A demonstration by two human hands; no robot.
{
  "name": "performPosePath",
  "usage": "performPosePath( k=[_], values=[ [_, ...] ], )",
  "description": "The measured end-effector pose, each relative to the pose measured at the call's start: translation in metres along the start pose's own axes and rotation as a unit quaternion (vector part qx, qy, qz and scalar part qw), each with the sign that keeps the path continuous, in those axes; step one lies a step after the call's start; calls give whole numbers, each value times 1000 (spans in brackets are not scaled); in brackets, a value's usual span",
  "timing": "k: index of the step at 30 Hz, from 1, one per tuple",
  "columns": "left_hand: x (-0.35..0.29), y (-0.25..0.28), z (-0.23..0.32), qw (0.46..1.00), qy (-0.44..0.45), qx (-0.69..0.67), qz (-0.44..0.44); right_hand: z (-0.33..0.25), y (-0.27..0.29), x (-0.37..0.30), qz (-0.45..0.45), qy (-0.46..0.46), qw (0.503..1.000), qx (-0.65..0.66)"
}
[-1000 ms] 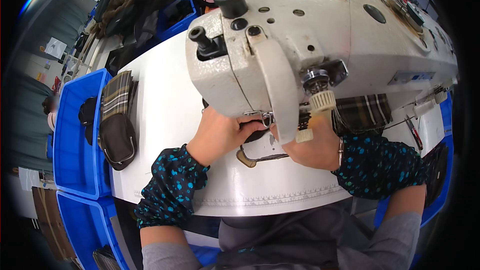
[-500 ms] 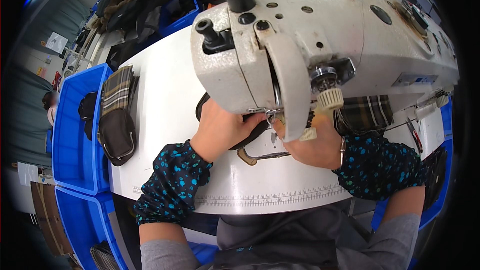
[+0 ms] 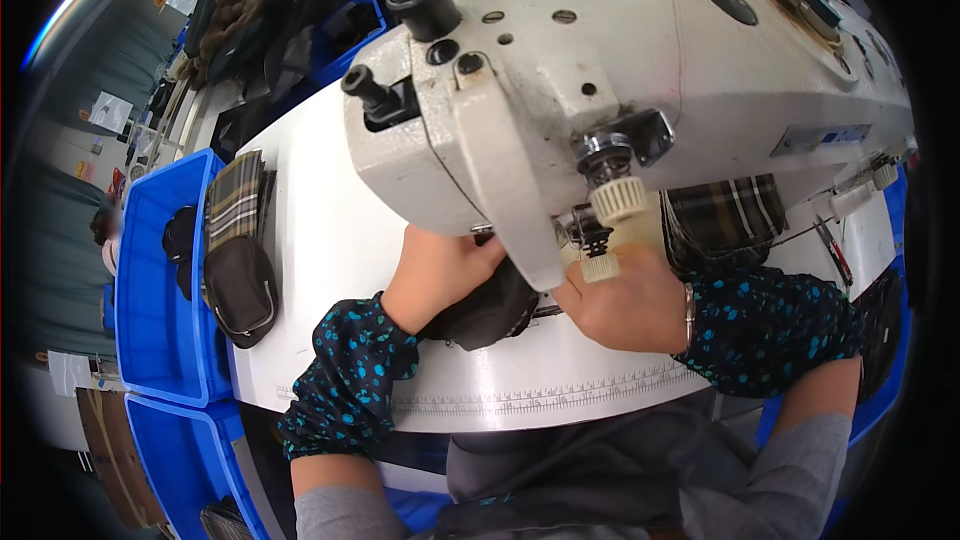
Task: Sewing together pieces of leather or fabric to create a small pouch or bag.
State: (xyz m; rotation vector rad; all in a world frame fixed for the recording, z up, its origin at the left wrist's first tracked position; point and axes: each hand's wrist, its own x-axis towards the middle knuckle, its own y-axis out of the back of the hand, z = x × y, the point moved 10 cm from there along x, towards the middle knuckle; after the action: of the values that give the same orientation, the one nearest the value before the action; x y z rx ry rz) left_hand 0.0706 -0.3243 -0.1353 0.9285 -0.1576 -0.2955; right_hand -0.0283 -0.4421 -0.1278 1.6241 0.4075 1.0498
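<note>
A white sewing machine (image 3: pixel 620 70) spans the upper middle, its head over the needle area and hiding the needle. My left hand (image 3: pixel 440 275) is closed at the left of the machine head, thumb and fingers pinched on a dark fabric piece (image 3: pixel 482 315). That piece bulges on the table below my fingers. Right of the head, my right hand (image 3: pixel 630 305) is curled in close under the tension knob (image 3: pixel 618 200). Its fingertips are partly behind the machine, so what they grip is hidden. Dark patterned sleeve covers wrap both forearms.
Plaid fabric pieces (image 3: pixel 722 220) are stacked beneath the machine arm. A plaid and black pouch (image 3: pixel 240 285) leans at the table's left edge by a blue bin (image 3: pixel 155 310). Another blue bin (image 3: pixel 190 460) stands below it. Small red-handled tool (image 3: pixel 835 258) lies right. A ruler strip (image 3: pixel 500 402) runs along the near edge.
The dark fabric now bulges toward me below my left hand. A tan-edged piece seen on the table before is out of sight. The view has shifted, with the machine head further left.
</note>
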Motion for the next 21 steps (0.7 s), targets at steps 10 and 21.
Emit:
performPosePath(
  k=[10, 21],
  values=[
    [-18, 2, 25, 989, -100, 106, -7, -9, -4, -1, -4, 15, 997, 71],
    [-60, -5, 74, 936, -295, 182, -67, -13, -4, 1, -54, 35, 997, 40]
  ],
)
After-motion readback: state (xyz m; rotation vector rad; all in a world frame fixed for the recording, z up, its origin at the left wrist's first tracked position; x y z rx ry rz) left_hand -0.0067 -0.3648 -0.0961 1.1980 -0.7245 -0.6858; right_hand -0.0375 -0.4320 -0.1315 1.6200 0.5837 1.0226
